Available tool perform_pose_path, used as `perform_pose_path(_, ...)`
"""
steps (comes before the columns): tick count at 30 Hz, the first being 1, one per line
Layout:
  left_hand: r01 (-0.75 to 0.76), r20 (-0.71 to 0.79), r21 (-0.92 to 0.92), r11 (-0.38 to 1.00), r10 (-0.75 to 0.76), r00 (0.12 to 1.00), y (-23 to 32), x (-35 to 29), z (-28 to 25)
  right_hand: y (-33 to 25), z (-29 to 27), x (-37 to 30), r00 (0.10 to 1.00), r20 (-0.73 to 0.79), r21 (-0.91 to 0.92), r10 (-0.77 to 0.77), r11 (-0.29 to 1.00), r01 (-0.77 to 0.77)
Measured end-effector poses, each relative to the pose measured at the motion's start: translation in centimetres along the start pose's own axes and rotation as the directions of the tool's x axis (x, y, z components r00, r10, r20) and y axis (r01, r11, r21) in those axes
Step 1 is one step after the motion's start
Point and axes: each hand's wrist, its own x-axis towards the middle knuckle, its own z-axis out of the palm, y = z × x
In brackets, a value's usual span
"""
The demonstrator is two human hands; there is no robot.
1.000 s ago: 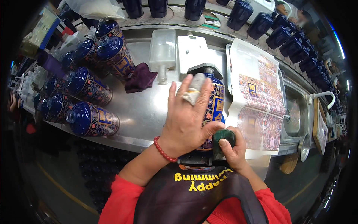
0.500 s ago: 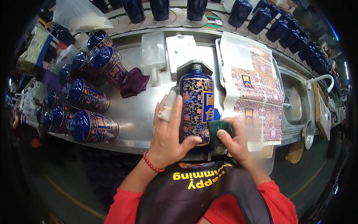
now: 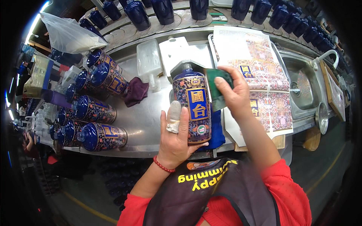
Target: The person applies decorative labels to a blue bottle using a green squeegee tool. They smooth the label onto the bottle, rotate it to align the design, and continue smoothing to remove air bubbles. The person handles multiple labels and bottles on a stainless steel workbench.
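Note:
A dark blue bottle [image 3: 191, 109] with a floral wrap and a blue, gold-lettered front panel lies in a metal holder [image 3: 188, 64], neck away from me. My left hand [image 3: 175, 130] grips its lower left side, fingers along the wrap and thumb at the base. A pale cover sits on one of that hand's fingers. My right hand [image 3: 235, 92] pinches a flat dark-green scraper [image 3: 218, 84] at the bottle's upper right side; whether its edge touches the bottle I cannot tell. Blue cloth [image 3: 216, 130] lies beside the bottle's lower right.
Several wrapped bottles [image 3: 102, 136] lie on the left of the metal bench, near a purple cloth [image 3: 135, 91]. Printed floral sheets [image 3: 271, 107] lie to the right, before a sink [image 3: 299, 81]. A clear plastic container [image 3: 149, 58] is behind. Plain blue bottles [image 3: 164, 12] line a conveyor at the back.
My right hand has moved the scraper up from the bottle's lower right to its upper right. The bottle has turned, bringing its front panel to face upward.

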Motion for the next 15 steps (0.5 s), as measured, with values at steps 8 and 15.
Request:
perform_pose_path(8, 0.079, 0.046, -0.09, 0.993, -0.075, 0.996, -1.5, -1.8, 1.0, -0.7, 0.2, 0.3, 0.997, -0.043, 0.054, 0.067, 0.996, -0.065)
perform_pose_path(15, 0.07, 0.029, 0.025, 0.997, -0.071, 0.997, 0.2, -0.9, 0.0, -0.1, 0.2, 0.3, 0.991, -0.133, -0.149, 0.029, 0.988, -0.049)
